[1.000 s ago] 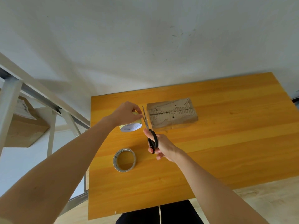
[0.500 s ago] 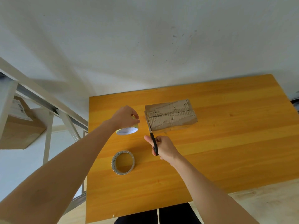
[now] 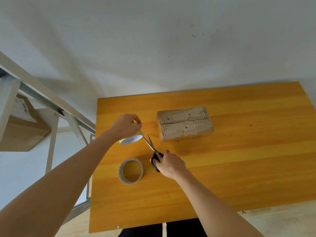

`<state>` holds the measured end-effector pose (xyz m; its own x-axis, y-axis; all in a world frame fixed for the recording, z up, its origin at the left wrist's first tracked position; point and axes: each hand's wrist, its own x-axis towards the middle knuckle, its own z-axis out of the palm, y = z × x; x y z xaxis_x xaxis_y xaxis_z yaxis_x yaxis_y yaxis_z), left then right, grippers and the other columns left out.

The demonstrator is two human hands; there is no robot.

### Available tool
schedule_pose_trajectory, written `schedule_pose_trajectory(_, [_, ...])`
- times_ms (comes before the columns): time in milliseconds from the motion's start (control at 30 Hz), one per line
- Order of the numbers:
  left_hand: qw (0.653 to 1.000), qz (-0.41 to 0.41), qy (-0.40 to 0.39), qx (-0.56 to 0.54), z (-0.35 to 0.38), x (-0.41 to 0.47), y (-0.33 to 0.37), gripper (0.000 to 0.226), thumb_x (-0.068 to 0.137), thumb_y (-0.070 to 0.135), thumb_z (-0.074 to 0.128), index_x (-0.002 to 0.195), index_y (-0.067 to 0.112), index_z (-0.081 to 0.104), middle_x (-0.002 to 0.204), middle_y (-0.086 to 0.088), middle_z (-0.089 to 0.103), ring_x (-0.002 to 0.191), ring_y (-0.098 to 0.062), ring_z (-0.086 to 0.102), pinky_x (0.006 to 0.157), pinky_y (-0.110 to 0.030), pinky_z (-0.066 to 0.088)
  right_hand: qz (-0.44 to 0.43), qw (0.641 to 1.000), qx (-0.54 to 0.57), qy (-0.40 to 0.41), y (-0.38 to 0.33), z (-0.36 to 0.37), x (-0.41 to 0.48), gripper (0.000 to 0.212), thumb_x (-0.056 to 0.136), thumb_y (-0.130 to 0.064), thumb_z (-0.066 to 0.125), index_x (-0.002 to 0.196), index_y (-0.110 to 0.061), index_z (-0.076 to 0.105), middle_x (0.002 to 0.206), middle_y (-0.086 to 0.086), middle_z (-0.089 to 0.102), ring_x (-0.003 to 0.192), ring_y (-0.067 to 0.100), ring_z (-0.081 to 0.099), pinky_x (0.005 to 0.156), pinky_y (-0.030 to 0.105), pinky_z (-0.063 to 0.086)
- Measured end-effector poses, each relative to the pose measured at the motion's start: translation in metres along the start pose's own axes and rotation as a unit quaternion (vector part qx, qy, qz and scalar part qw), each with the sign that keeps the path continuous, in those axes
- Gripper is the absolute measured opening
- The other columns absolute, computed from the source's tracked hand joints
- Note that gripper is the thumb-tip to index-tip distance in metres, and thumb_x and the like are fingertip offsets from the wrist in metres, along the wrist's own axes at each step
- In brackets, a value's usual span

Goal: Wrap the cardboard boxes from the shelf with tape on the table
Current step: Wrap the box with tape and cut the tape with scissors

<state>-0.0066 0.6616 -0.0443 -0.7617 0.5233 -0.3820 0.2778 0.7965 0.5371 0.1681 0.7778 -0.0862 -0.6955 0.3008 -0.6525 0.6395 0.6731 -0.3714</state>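
Observation:
A worn cardboard box [image 3: 184,123] with torn, ridged top paper lies on the orange wooden table [image 3: 239,159]. My left hand [image 3: 125,124] holds a yellow tape roll [image 3: 132,138] above the table, left of the box, fingers curled over its top. My right hand [image 3: 168,164] grips the black handles of the scissors [image 3: 153,150]; their blades are parted and point up-left toward the yellow roll. A second, grey tape roll [image 3: 130,171] lies flat on the table below the left hand.
A white metal shelf frame [image 3: 51,103] stands left of the table, with another cardboard box [image 3: 22,129] on it. A white wall runs behind the table. My dark trousers show at the table's near edge.
The scissors have moved away from the box's left end and swung down-left, blades now parted near the yellow roll. My left hand with the roll has drawn slightly left of the box.

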Motion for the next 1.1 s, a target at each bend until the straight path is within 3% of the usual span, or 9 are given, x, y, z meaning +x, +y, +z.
schedule_pose_trajectory(67, [1.0,0.0,-0.005,-0.029,0.0,-0.004,-0.001,0.01,0.086,0.018,0.057,0.092,0.022,0.064,0.066,0.003,0.053,0.057,-0.012,0.044,0.053,-0.024,0.033,0.0,0.998,-0.058,0.032,0.0,0.005,0.003,0.058,0.092,-0.055,0.045,0.124,-0.007,0.041,0.113,0.01,0.062,0.104,0.029,0.058,0.072,0.035,0.044])
schedule_pose_trajectory(200, [0.998,0.003,-0.026,-0.063,-0.002,-0.01,-0.001,0.018,0.085,0.01,0.053,0.093,0.022,0.063,0.061,0.0,0.049,0.056,-0.014,0.04,0.053,-0.026,0.032,-0.006,0.993,-0.1,0.069,0.005,0.012,0.006,0.058,0.094,-0.05,0.047,0.132,-0.007,0.036,0.127,0.012,0.054,0.119,0.028,0.047,0.08,0.037,0.047])
schedule_pose_trajectory(300, [0.995,0.002,-0.038,-0.095,-0.003,-0.014,0.0,0.02,0.085,0.008,0.052,0.093,0.023,0.062,0.062,-0.002,0.05,0.057,-0.016,0.04,0.053,-0.026,0.032,-0.021,0.985,-0.139,0.097,0.01,0.014,0.006,0.054,0.093,-0.044,0.054,0.131,-0.008,0.039,0.125,0.009,0.054,0.118,0.025,0.047,0.077,0.034,0.049])
schedule_pose_trajectory(433, [0.986,-0.024,-0.051,-0.16,-0.008,-0.019,0.002,0.019,0.088,0.009,0.052,0.097,0.022,0.063,0.079,-0.011,0.06,0.069,-0.02,0.049,0.061,-0.032,0.038,-0.031,0.974,-0.187,0.126,0.013,0.018,0.007,0.042,0.091,-0.028,0.062,0.125,-0.01,0.044,0.121,0.007,0.057,0.112,0.022,0.052,0.07,0.031,0.049])
schedule_pose_trajectory(633, [0.98,-0.012,-0.082,-0.179,-0.016,-0.024,0.008,0.016,0.09,0.013,0.057,0.1,0.025,0.061,0.092,-0.011,0.067,0.072,-0.021,0.057,0.057,-0.028,0.044,-0.038,0.972,-0.181,0.143,0.014,0.019,0.006,0.017,0.093,-0.016,0.058,0.11,-0.01,0.057,0.121,0.008,0.054,0.112,0.024,0.049,0.064,0.03,0.043])
schedule_pose_trajectory(867, [0.981,0.017,-0.107,-0.162,-0.025,-0.027,0.018,0.017,0.089,0.02,0.063,0.103,0.028,0.061,0.096,-0.002,0.07,0.076,-0.019,0.063,0.053,-0.02,0.046,-0.058,0.976,-0.163,0.133,0.016,0.023,0.011,0.019,0.09,-0.02,0.065,0.105,-0.01,0.062,0.118,0.008,0.056,0.11,0.025,0.053,0.083,0.032,0.048])
schedule_pose_trajectory(933, [0.982,0.027,-0.101,-0.156,-0.027,-0.028,0.022,0.016,0.087,0.021,0.066,0.101,0.029,0.062,0.095,-0.003,0.07,0.076,-0.022,0.064,0.053,-0.021,0.047,-0.087,0.963,-0.14,0.213,0.015,0.018,0.007,0.016,0.085,-0.026,0.072,0.091,-0.013,0.067,0.096,0.003,0.065,0.09,0.02,0.062,0.069,0.027,0.049])
schedule_pose_trajectory(1000, [0.982,0.043,-0.102,-0.152,-0.029,-0.028,0.027,0.017,0.086,0.023,0.068,0.1,0.03,0.063,0.091,-0.006,0.07,0.075,-0.023,0.064,0.054,-0.021,0.048,-0.16,0.923,-0.082,0.34,0.014,0.012,0.003,0.016,0.08,-0.024,0.076,0.072,-0.015,0.066,0.067,-0.002,0.062,0.059,0.012,0.059,0.045,0.021,0.042])
schedule_pose_trajectory(1100, [0.981,0.059,-0.105,-0.151,-0.029,-0.032,0.035,0.019,0.083,0.027,0.071,0.1,0.031,0.063,0.071,-0.008,0.065,0.057,-0.012,0.055,0.051,-0.017,0.041,-0.234,0.857,0.092,0.45,0.002,-0.009,-0.004,0.02,0.093,-0.026,0.053,0.081,-0.013,0.061,0.074,-0.004,0.059,0.062,0.009,0.053,0.044,0.018,0.039])
